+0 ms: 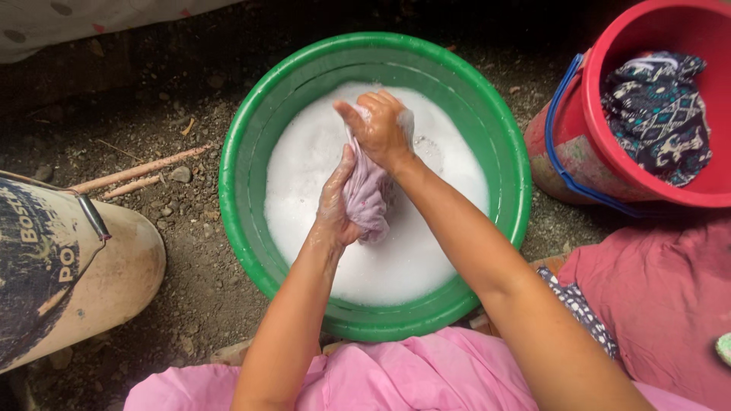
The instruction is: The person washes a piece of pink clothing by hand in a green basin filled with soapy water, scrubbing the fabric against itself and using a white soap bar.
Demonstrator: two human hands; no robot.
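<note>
Pink skirt (426, 373) nearest; our hands (337, 207) (381, 128) wring a cloth (368, 194), fingers clenched round it, over a sudsy green basin (244, 221).

Red bucket (609, 114) with patterned cloth (656, 114), beige pail (114, 274)

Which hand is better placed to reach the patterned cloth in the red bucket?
The right hand, probably: the red bucket with the patterned cloth stands on that side. The left hand is farther away. Both now grip the purple cloth.
</note>
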